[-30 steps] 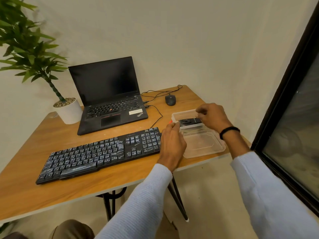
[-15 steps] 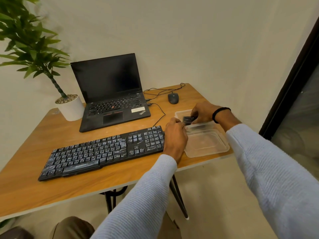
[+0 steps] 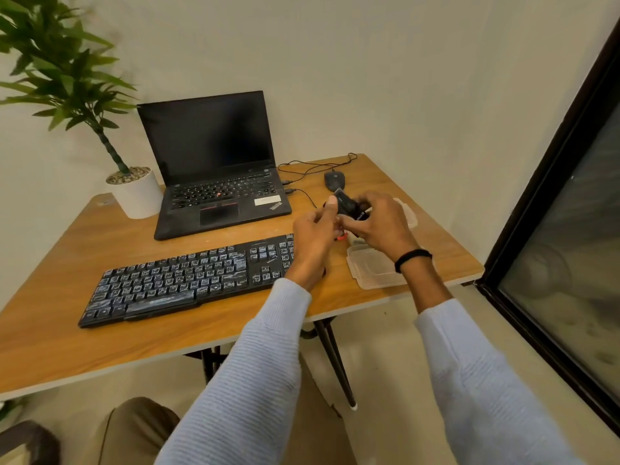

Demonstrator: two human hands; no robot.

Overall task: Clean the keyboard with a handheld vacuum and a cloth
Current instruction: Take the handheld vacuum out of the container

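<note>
1. The keyboard point(image 3: 188, 276) lies flat on the table point(image 3: 100, 236) in front of the laptop point(image 3: 214, 156). Its keys are streaked with pale dust, and nothing is cleaning it yet.
2. My left hand point(image 3: 315, 236) is raised at the keyboard's right end. Thumb and fingers pinch the near end of a small black device, which I take to be the handheld vacuum point(image 3: 349, 206).
3. My right hand point(image 3: 379, 226) curls its fingers round the device's other end, so both hands hold it in the air, nearer me than the mouse point(image 3: 334, 180).
4. I judge this step to be readying the vacuum. I would grip the body firmly with the right hand and let the left work whatever cap or switch is there. I would also keep it over the wood, so that a slip lands on the table.
5. The clear plastic tub point(image 3: 372, 276) sits below my right wrist near the table's edge, and I would avoid nudging it off.
</note>
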